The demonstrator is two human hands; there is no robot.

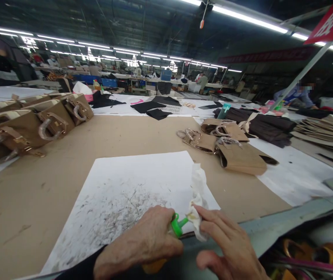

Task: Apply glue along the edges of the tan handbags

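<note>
1. Head view: the left hand (147, 237) is closed around a squeeze bottle (155, 266), near the front edge of the worktop (120, 134); amber colour shows below the fist.
2. The bottle's green nozzle cap (177, 227) points right, its tip against a crumpled white tissue (198, 186). The hand covers most of the bottle, and no label shows on it.
3. The right hand (230, 245) has its fingers extended against the tissue, thumb apart; whether it grips the tissue, I cannot tell.
4. Beneath lies a white paper sheet (143, 171), smeared with dark marks, no lettering.
5. Tan handbags (57, 112) with wrapped handles stand at the left; smaller tan bag pieces (239, 157) lie at the right.
6. Upper right, a red sign (331, 23) carries white Chinese characters: 胶, then what looks like 水, cut by the frame.
7. Farther back, a red banner (267, 55) bears writing too blurred to read.
</note>
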